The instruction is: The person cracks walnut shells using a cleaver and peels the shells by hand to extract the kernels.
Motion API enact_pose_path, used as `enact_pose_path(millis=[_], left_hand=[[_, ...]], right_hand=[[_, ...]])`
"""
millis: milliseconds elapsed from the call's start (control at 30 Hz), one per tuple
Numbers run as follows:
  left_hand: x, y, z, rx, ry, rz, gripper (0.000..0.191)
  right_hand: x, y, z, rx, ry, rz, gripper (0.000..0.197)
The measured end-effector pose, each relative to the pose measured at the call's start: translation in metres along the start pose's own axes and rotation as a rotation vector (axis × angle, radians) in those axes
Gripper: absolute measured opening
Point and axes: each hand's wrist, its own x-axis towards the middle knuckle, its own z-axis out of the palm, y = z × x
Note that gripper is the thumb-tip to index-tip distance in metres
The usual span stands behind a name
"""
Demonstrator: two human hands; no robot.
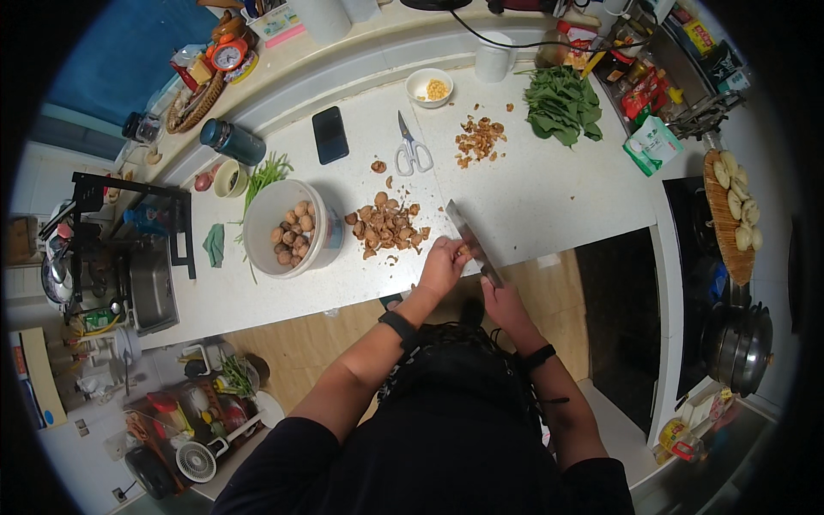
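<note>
My right hand (503, 304) grips the handle of a kitchen knife (472, 239), whose broad blade points away from me over the front of the white counter. Close against the blade, my left hand (444, 262) pinches a walnut (463, 251), mostly covered by the fingers. Cracked walnut shells (388, 224) are heaped just beyond my left hand. Farther back lies a loose pile of walnut kernels (479, 138). Whole walnuts (296, 232) fill the bottom of a white plastic bucket (257, 212) at the left.
Scissors (413, 151), a black phone (330, 135) and a white bowl (418, 80) of yellow kernels are on the counter (547, 206). Leafy greens (563, 106) lie at back right. A sink (151, 283) is at left. Buns rest on a woven tray (721, 219) by the stove.
</note>
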Motion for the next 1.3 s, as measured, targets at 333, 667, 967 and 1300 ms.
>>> enact_pose_path(millis=[333,667,967,1300], left_hand=[[0.001,-0.003,0.0,-0.008,0.03,0.021,0.028],[0.003,-0.004,-0.005,0.021,0.051,0.073,0.027],[0.004,-0.001,-0.008,0.009,0.024,0.031,0.026],[0.004,-0.008,-0.011,0.077,0.01,0.077,0.027]], right_hand=[[0.0,-0.014,-0.001,-0.026,0.056,0.022,0.028],[0.0,-0.016,0.001,-0.035,0.037,0.013,0.028],[0.004,-0.005,0.003,-0.118,0.001,0.109,0.039],[0.01,-0.019,0.001,-0.238,-0.105,0.18,0.044]])
